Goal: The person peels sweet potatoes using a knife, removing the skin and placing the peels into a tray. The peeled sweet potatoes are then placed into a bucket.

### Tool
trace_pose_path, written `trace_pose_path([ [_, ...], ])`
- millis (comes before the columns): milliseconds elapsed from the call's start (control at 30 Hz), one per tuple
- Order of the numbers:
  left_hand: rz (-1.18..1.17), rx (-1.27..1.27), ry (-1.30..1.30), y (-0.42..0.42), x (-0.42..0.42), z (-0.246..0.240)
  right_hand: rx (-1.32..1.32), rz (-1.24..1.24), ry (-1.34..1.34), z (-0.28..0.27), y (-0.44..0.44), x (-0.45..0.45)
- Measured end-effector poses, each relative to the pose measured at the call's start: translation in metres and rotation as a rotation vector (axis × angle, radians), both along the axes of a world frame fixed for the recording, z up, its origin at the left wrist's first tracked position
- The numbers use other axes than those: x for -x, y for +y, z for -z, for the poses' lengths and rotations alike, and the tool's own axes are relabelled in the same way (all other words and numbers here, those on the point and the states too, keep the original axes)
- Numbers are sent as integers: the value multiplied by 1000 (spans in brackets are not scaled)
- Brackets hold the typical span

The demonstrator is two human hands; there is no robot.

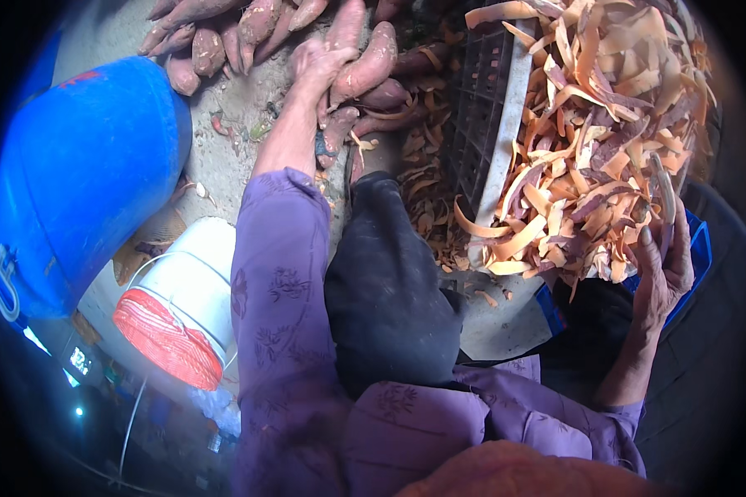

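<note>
At the top centre, my left hand (318, 65), partly blurred, grips a reddish sweet potato (347, 28) at the pile. A plump sweet potato (368, 65) lies against its right side, and more unpeeled ones (208, 51) spread to the upper left on the floor. On the far right, my right hand (662, 279) is closed around a slim, worn hand tool (665, 192); its working end cannot be made out. Beside that hand is a large heap of orange and purple peelings (590, 149), lying over a crate with a pale rim (503, 136).
A large blue plastic barrel (93, 180) lies at the left. Below it a white bucket (193, 273) stands tilted in view, with red-and-white striped material (168, 338) at its end. Loose peelings (429, 186) litter the floor by the crate. A blue container (690, 267) shows behind my right hand.
</note>
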State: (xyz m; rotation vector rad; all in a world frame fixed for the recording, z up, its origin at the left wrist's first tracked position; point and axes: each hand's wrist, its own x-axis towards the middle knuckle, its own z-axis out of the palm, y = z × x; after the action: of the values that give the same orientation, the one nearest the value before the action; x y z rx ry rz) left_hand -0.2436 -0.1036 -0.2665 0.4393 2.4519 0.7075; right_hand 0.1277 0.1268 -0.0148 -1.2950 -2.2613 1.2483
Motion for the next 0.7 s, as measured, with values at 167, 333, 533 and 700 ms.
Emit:
trace_pose_path([
  [167,-321,-377,-259,-67,-10,-5,89,12,22,-6,-6,-5],
  [333,-803,-1095,-738,-64,-57,-83,172,0,110,-14,-24,-6],
  [533,-442,-1339,-998,-35,-84,-190,113,-138,205,-16,-51,-3],
  [700,-199,-1279,-965,13,-116,-275,-170,-347,422,-75,-67,38],
])
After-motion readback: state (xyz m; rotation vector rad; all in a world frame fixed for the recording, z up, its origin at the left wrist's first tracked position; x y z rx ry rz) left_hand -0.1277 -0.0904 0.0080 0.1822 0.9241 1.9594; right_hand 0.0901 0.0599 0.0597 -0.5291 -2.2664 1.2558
